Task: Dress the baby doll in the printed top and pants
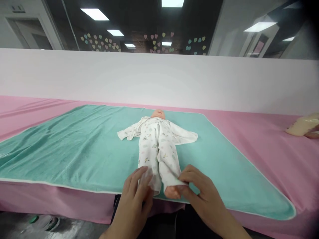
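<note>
A baby doll lies on its back, head away from me, its arms spread in a white long-sleeved top. White baby trousers with small printed figures cover its legs. My right hand pinches the cuff of the right-hand trouser leg between thumb and fingers. The doll's bare foot sticks out of that cuff. At the other leg's hem, my left hand has its fingers curled on the cloth, which is slightly blurred. The foot on that side is hidden.
Under the doll spreads a teal towel with white edging, on a pink table cover. A beige object, partly cut off, rests at the right. Behind the table stands a low white wall. A clear container is on the floor.
</note>
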The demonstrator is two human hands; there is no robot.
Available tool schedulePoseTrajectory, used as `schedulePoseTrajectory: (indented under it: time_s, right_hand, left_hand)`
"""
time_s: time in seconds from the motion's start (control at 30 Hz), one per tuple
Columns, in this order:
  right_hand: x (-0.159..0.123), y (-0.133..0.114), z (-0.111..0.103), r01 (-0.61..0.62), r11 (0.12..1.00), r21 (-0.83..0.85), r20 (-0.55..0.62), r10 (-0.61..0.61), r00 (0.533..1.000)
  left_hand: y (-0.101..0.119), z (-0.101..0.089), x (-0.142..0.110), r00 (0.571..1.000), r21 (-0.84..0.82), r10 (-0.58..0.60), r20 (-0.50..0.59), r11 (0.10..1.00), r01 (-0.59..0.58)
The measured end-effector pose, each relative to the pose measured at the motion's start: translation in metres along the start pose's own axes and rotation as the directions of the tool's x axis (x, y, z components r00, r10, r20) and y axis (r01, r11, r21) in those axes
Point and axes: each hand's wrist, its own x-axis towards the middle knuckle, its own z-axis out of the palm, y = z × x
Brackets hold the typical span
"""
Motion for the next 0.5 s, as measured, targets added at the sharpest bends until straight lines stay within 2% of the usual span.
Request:
schedulePoseTrajectory:
  time_s: [0.13,0.27,0.37,0.5]
  right_hand:
    - [-0.010,0.005,0.010,0.168,0.972,-0.162,0.186,-0.138,0.973]
    - [-0.023,0.010,0.013,0.168,0.977,-0.127,0.114,-0.154,0.981]
    - [-0.024,0.004,0.007,0.188,0.976,-0.106,0.062,-0.182,0.981]
    - [-0.019,-0.006,0.000,0.290,0.938,-0.189,0.061,-0.284,0.957]
  left_hand:
    - [0.014,-0.004,0.012,0.985,-0.039,0.174,0.021,0.984,-0.173]
    - [0.029,-0.008,0.023,0.951,-0.099,0.310,-0.010,0.946,-0.310]
    - [0.036,-0.002,0.029,0.956,-0.068,0.294,-0.027,0.953,-0.295]
    - [0.044,0.009,0.030,0.947,-0.072,0.308,-0.089,0.947,-0.314]
